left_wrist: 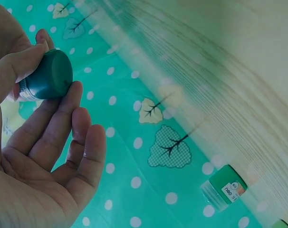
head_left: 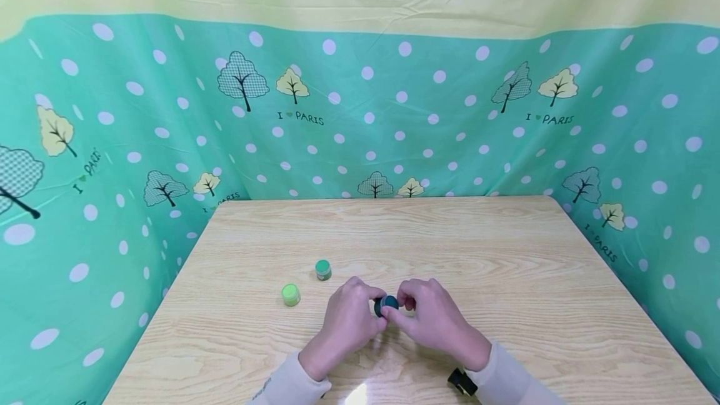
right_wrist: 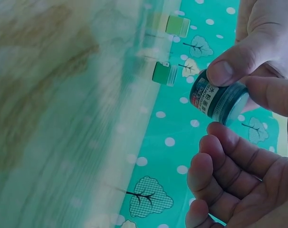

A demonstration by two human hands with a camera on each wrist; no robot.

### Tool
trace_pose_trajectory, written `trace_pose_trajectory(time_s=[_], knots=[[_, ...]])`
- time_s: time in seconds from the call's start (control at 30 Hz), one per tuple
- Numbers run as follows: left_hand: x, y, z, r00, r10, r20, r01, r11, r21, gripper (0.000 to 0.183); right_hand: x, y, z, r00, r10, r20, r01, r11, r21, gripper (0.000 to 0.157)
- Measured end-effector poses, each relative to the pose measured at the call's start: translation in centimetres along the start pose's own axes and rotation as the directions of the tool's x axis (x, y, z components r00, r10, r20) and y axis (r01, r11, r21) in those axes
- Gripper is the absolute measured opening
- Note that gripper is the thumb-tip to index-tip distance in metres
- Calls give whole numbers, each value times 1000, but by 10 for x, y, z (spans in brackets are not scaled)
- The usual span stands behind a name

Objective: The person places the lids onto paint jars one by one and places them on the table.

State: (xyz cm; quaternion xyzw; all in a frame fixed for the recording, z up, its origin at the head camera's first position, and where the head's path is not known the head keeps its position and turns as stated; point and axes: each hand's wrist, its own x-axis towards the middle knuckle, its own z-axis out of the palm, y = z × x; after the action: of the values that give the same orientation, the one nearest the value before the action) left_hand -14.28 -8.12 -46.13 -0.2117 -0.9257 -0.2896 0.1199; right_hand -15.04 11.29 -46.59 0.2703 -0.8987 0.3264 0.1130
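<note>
A small dark teal paint jar (right_wrist: 206,97) with a printed label is between my two hands. In the head view my left hand (head_left: 353,312) pinches its body between thumb and fingers, and the jar tilts over the table. My right hand (head_left: 434,317) is at the lid (right_wrist: 232,104), its thumb on one side and index fingertip on the other. The remaining right fingers curve loosely below. The jar's smooth base (left_wrist: 62,71) faces the left wrist camera. To the left stand a green paint jar (head_left: 323,269) and a light green paint jar (head_left: 290,295).
A wood-grain table (head_left: 450,230) lies under the hands. Behind it and at both sides hangs a green dotted cloth (head_left: 388,136) printed with trees. A black strap buckle (head_left: 462,382) sits by the right sleeve.
</note>
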Motion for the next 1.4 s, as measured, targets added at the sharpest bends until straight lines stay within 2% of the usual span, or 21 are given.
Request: trace_pose_trajectory(time_s=[0.17, 0.33, 0.47, 0.8, 1.03, 1.4], knots=[[0, -1, 0, 1000, -8, 10, 8, 1000, 0, 29, 0, -1, -7, 1000, -9, 14, 10, 1000, -2, 25], [0, -2, 0, 1000, -4, 16, 4, 1000, -1, 32, 2, 0, -12, 995, -90, 41, 89, 996, 8, 41], [0, -2, -1, 1000, 9, 9, -9, 1000, -12, 30, 2, 0, -13, 990, -124, 67, 121, 992, 42, 46], [0, -2, 0, 1000, 1, 14, 0, 1000, -23, 27, 0, 0, -10, 993, -75, 88, 73, 997, 34, 39], [0, -1, 0, 999, -23, 23, 23, 999, -27, 28, 0, 0, -9, 996, -55, 71, 55, 998, 6, 27], [1, -1, 1, 1000, -18, 10, 18, 1000, -17, 31, 0, 1, -4, 998, -56, 19, 56, 998, -15, 21]])
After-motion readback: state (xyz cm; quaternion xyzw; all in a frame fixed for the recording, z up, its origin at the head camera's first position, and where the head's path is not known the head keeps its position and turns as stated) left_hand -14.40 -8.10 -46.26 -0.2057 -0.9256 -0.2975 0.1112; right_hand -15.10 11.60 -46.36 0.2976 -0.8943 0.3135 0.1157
